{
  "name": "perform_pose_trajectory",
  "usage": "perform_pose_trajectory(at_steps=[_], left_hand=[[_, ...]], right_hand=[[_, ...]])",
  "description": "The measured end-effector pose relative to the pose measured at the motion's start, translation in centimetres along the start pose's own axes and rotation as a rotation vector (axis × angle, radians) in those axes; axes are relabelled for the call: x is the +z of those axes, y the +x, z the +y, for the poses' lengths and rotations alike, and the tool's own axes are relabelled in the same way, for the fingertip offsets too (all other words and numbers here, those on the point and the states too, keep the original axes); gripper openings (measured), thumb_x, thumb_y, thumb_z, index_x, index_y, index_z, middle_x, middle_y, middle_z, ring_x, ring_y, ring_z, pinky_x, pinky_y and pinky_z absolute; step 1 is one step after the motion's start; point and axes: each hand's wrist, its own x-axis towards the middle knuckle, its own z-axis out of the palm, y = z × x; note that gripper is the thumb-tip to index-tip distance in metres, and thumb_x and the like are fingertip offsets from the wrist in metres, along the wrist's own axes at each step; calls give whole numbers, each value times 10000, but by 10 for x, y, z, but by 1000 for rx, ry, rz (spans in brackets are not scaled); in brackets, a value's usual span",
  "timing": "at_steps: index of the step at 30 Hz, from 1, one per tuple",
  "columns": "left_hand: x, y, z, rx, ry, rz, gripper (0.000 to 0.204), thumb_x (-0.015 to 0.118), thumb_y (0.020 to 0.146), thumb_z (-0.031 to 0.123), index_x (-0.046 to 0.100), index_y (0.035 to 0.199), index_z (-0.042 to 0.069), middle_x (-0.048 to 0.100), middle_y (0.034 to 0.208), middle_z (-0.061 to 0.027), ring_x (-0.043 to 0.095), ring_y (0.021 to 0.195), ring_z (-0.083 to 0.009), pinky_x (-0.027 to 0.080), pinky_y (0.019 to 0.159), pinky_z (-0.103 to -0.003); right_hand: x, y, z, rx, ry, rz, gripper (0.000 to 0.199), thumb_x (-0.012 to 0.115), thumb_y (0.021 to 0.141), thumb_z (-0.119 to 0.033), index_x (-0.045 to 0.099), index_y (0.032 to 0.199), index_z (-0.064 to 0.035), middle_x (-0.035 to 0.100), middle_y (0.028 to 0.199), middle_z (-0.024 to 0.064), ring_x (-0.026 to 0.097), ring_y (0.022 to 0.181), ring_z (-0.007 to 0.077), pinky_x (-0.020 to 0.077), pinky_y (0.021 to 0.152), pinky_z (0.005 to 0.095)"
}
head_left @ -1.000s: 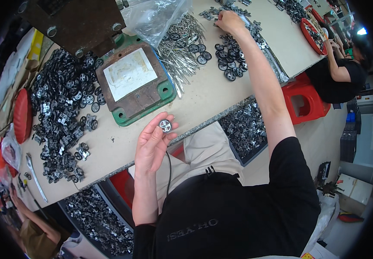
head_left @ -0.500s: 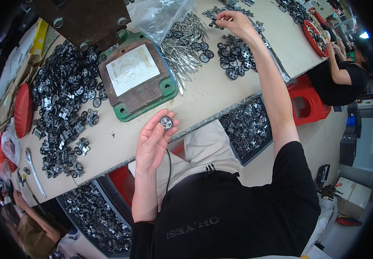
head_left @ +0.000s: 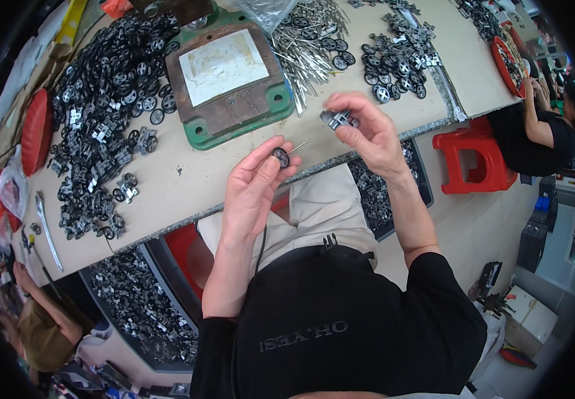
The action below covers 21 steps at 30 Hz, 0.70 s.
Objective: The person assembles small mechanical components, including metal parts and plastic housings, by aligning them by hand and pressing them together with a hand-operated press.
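My left hand (head_left: 257, 183) pinches a small black toy wheel (head_left: 280, 157) between thumb and fingers. A thin metal axle pin (head_left: 300, 145) sticks out of the wheel toward the right. Close by on the right, my right hand (head_left: 369, 133) grips a small black-and-grey plastic bracket (head_left: 338, 120). The pin and the bracket are apart. Both hands hover just over the front edge of the table, in front of the green press base (head_left: 237, 126) with its white pad (head_left: 218, 66).
Wheels and wheeled parts (head_left: 91, 143) pile up at the left. Behind lie loose metal pins (head_left: 304, 43), with loose wheels (head_left: 394, 73) to their right. A wrench (head_left: 48, 229) rests far left. Bins of parts (head_left: 142, 306) stand below the edge. A co-worker (head_left: 545, 126) sits right, near a red stool (head_left: 475, 159).
My right hand has come back from the far parts pile toward my left hand, now with a bracket. My left hand has turned the wheel, and its pin now shows. The view has shifted.
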Motion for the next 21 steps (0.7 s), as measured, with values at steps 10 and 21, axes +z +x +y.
perform_pose_trajectory(at_steps=[10, 21], left_hand=[[5, -3, -3, 92, 84, 59, 323, 518, 887, 59, 489, 1197, -27, 572, 1121, -142, 594, 959, -216, 485, 837, -297], [5, -3, -6, 107, 64, 47, 321, 528, 876, 36, 493, 1185, -41, 575, 1108, -144, 594, 960, -224, 490, 834, -304]], right_hand=[[21, 2, -6, 68, 152, 130, 414, 664, 730, 71, 505, 1111, 40, 565, 999, 63, 536, 934, 119, 449, 820, 251], [29, -1, 2, 62, 162, 116, 402, 661, 741, 64, 502, 1109, 37, 559, 1017, 63, 538, 937, 115, 455, 808, 245]])
